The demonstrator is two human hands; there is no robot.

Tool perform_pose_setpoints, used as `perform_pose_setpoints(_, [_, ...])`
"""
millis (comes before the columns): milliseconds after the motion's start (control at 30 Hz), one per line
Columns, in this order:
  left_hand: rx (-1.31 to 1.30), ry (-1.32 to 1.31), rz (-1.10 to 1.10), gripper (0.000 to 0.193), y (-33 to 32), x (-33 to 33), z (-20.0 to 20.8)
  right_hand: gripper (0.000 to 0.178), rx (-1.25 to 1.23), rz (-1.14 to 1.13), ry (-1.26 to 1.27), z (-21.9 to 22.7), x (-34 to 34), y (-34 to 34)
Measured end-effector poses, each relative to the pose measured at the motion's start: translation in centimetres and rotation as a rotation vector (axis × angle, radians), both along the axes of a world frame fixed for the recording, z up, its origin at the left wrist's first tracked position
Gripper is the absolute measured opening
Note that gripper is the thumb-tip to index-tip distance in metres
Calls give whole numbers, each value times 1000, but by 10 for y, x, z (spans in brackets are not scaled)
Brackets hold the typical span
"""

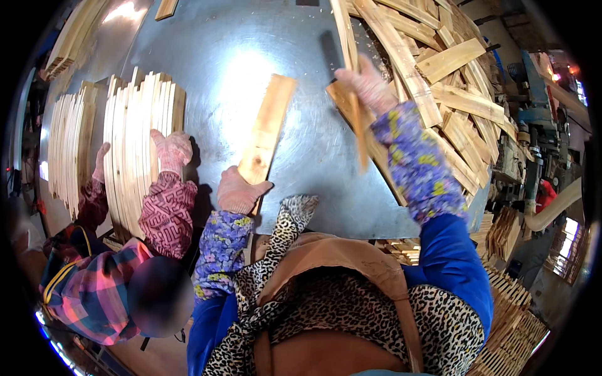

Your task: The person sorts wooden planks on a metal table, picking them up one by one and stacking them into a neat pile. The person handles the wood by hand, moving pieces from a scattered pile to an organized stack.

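Observation:
My left hand (240,191), in a pinkish work glove, is closed around the near end of a flat wooden board (268,122) with a knot in it. The board points away from me over the metal tabletop (301,147). On the right, my gloved right hand (370,86) grips a long narrow wooden slat (344,37), turned on edge and smeared by motion at its near end. Below that slat, another wooden board (384,160) lies slanted along the table's right side.
A loose heap of wooden slats (461,103) covers the right side. At the left, a co-worker's gloved hands (172,150) hold an upright-edged bundle of slats (135,119), beside a second bundle (69,144). More slats (75,34) lie far left. Machinery (542,119) stands beyond the heap.

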State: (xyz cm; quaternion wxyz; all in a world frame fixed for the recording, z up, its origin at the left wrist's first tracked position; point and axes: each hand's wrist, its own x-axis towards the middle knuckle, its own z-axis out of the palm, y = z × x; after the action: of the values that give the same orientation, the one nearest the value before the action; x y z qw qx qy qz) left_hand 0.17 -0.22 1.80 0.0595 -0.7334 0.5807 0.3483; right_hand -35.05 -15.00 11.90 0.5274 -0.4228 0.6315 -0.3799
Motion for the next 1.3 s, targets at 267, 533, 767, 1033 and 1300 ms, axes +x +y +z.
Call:
perform_pose_setpoints(267, [-97, 545, 338, 48, -16, -73, -32, 63, 122, 512, 585, -120, 106, 90])
perform_pose_setpoints(533, [15, 506, 316, 56, -9, -60, -12, 80, 89, 92, 1596, -88, -160, -31])
perform_pose_setpoints(767, [-28, 337, 384, 55, -11, -29, 5, 46, 297, -59, 658, -32, -162, -40])
perform_pose_setpoints(1033, [-229, 719, 546, 67, 19, 118, -64, 62, 244, -102, -231, -61, -27, 73])
perform_pose_setpoints(1300, [-551, -166, 142, 48, 27, 153, -38, 66, 249, -101, -714, -116, 60, 120])
